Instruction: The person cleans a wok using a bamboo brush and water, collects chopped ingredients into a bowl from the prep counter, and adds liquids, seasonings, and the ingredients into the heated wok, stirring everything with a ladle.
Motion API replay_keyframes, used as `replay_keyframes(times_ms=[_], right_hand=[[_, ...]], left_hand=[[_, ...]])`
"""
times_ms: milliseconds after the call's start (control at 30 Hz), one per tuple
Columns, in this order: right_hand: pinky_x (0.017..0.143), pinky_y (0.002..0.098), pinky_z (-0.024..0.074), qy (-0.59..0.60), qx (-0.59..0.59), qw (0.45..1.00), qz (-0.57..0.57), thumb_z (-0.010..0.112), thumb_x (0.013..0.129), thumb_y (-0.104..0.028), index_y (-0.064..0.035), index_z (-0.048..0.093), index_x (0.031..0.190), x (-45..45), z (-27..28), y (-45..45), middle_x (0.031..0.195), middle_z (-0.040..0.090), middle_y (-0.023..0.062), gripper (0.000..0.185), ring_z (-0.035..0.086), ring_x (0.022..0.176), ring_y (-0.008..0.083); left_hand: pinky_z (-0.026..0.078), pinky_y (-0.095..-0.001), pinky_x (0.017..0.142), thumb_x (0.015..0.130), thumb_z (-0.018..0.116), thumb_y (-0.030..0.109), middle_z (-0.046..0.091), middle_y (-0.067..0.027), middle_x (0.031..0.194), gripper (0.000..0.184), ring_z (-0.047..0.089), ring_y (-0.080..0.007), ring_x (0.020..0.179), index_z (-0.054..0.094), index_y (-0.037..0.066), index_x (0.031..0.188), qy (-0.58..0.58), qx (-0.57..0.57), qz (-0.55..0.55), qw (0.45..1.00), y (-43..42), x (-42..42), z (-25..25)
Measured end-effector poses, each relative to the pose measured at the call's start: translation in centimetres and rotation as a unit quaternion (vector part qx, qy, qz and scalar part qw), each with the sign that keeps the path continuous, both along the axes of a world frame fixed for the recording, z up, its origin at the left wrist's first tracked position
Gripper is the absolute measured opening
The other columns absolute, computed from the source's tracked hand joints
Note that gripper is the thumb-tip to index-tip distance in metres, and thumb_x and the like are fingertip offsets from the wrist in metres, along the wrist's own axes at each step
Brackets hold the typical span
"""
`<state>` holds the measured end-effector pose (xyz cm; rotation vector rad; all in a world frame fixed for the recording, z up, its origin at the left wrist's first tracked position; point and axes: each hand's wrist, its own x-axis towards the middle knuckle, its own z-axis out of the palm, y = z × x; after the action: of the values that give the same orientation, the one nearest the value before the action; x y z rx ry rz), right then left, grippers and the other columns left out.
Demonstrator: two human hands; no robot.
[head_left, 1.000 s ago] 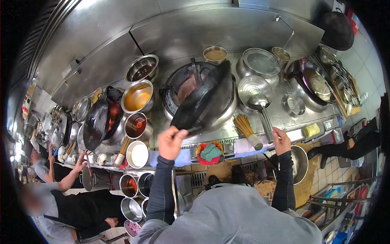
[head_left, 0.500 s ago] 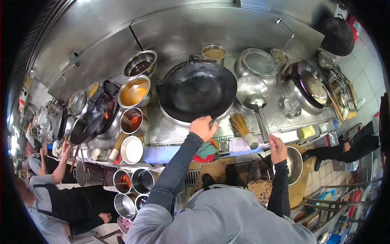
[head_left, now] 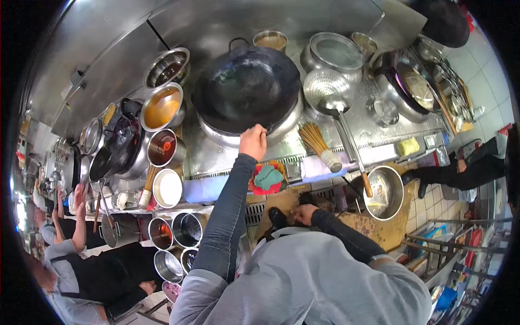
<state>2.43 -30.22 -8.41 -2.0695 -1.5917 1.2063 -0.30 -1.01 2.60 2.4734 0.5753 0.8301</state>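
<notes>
A large black wok (head_left: 244, 89) sits on a steel burner ring (head_left: 290, 122), shifted toward the far left of it. My left hand (head_left: 253, 142) is closed on the wok's near edge, where the grip itself is covered by my fingers. In front of my body, above the floor, my right hand (head_left: 306, 213) has curled fingers; whatever they hold, if anything, cannot be made out. A ladle (head_left: 351, 138) with a wooden handle end lies across a perforated strainer (head_left: 327, 91), right of the wok. Beside them rests a bamboo brush (head_left: 318, 146).
Steel bowls of orange liquid (head_left: 162, 106) and dark liquid (head_left: 167, 67) stand left of the wok. A lidded pot (head_left: 336, 51) is behind the strainer. Cloths (head_left: 268, 177) lie at the counter's front edge, and a steel pan (head_left: 383, 193) is below. A co-worker (head_left: 103, 260) stands at left.
My right hand has moved from beside the ladle's handle leftward to in front of my body. The wok has shifted to the far left on its ring, my left hand still on it. The view has turned slightly.
</notes>
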Motion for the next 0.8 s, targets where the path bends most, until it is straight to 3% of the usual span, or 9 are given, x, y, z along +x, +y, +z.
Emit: replay_keyframes(times_ms=[133, 300, 467, 500, 533, 633, 733, 767, 800], right_hand=[[0.077, 0.0388, 0.0439, -0.039, -0.094, 0.995, 0.015, 0.047, 0.078, -0.032, -0.008, 0.06, 0.097, 0.7, -6.6, -1.1, 0.093, 0.059, 0.0176, 0.034, 0.056, 0.088, 0.0306], [0.083, 0.0365, 0.0417, -0.2, -0.177, 0.962, 0.065, 0.048, 0.078, -0.035, -0.0098, 0.055, 0.107, 3.2, -10.4, -2.7, 0.1, 0.056, 0.0157, 0.039, 0.052, 0.096, 0.03], [0.076, 0.0408, 0.0438, -0.148, -0.064, 0.981, -0.11, 0.043, 0.081, -0.032, -0.0091, 0.052, 0.109, 5.7, -14.8, -5.2, 0.109, 0.052, 0.0138, 0.038, 0.05, 0.098, 0.0287], [0.071, 0.0416, 0.0439, 0.257, -0.05, 0.91, -0.321, 0.04, 0.082, -0.033, -0.0087, 0.049, 0.111, 7.7, -17.7, -8.7, 0.109, 0.052, 0.0132, 0.039, 0.051, 0.095, 0.0283], [0.065, 0.0423, 0.044, 0.607, -0.013, 0.646, -0.463, 0.038, 0.083, -0.034, -0.0083, 0.047, 0.113, 9.7, -20.7, -12.3, 0.109, 0.052, 0.0126, 0.041, 0.052, 0.091, 0.028], [0.058, 0.0342, 0.0412, 0.522, 0.011, 0.441, -0.73, 0.035, 0.085, -0.036, -0.0129, 0.055, 0.093, 13.6, -13.5, -17.2, 0.09, 0.058, 0.0036, 0.032, 0.054, 0.078, 0.0196], [0.064, 0.033, 0.0441, 0.57, 0.082, 0.481, -0.661, 0.04, 0.086, -0.036, -0.0124, 0.052, 0.101, 16.9, -2.1, -15.8, 0.081, 0.059, 0.0051, 0.03, 0.056, 0.071, 0.0177], [0.061, 0.0322, 0.0444, 0.557, 0.076, 0.521, -0.642, 0.043, 0.085, -0.034, -0.011, 0.051, 0.099, 18.0, 0.9, -14.3, 0.078, 0.059, 0.006, 0.028, 0.055, 0.067, 0.0167], [0.059, 0.0323, 0.0447, 0.47, 0.047, 0.647, -0.598, 0.046, 0.084, -0.032, -0.0093, 0.051, 0.099, 18.9, 3.9, -13.1, 0.079, 0.059, 0.0071, 0.028, 0.056, 0.066, 0.0175]], left_hand=[[0.038, -0.0432, 0.066, 0.073, 0.05, 0.007, 0.056, -0.0115, 0.071, 0.003, 0.052, -0.0317, 0.071, 0.049, 0.006, 0.076, -0.005, -0.005, 0.032, 0.999, -0.8, 0.2, 0.4], [0.03, -0.0421, 0.09, 0.071, 0.057, 0.012, 0.041, -0.0187, 0.118, 0.031, 0.038, -0.0355, 0.108, 0.051, 0.004, 0.101, -0.042, 0.001, 0.008, 0.999, -4.6, -2.8, 3.4], [0.044, -0.0323, 0.071, 0.076, 0.051, 0.003, 0.058, -0.013, 0.085, 0.01, 0.057, -0.0279, 0.08, 0.055, 0.0, 0.085, 0.035, -0.262, -0.083, 0.961, -12.7, -9.5, 0.0], [0.045, -0.0317, 0.069, 0.077, 0.052, 0.007, 0.058, -0.0132, 0.083, 0.011, 0.058, -0.026, 0.078, 0.056, 0.002, 0.086, 0.053, -0.287, -0.097, 0.952, -14.1, -11.2, -2.7], [0.045, -0.0308, 0.068, 0.079, 0.052, 0.01, 0.058, -0.0135, 0.082, 0.011, 0.058, -0.0254, 0.079, 0.056, 0.004, 0.087, 0.143, -0.328, -0.07, 0.931, -15.3, -13.2, -5.1], [0.046, -0.0351, 0.07, 0.08, 0.05, 0.031, 0.059, -0.0125, 0.092, 0.028, 0.057, -0.029, 0.084, 0.056, 0.007, 0.094, 0.374, -0.366, -0.025, 0.852, -17.1, -21.7, -14.8], [0.044, -0.0384, 0.079, 0.084, 0.04, 0.029, 0.055, -0.0165, 0.104, 0.031, 0.052, -0.0322, 0.096, 0.056, 0.008, 0.1, 0.616, -0.18, -0.175, 0.746, -16.7, -28.8, -21.4], [0.044, -0.0391, 0.08, 0.083, 0.038, 0.029, 0.054, -0.0178, 0.104, 0.032, 0.052, -0.0338, 0.096, 0.056, 0.008, 0.1, 0.637, -0.25, -0.102, 0.722, -16.5, -31.9, -25.3], [0.043, -0.0398, 0.082, 0.083, 0.036, 0.029, 0.053, -0.0192, 0.104, 0.033, 0.051, -0.0353, 0.096, 0.056, 0.008, 0.1, 0.652, -0.318, -0.028, 0.688, -16.3, -33.6, -27.9]])
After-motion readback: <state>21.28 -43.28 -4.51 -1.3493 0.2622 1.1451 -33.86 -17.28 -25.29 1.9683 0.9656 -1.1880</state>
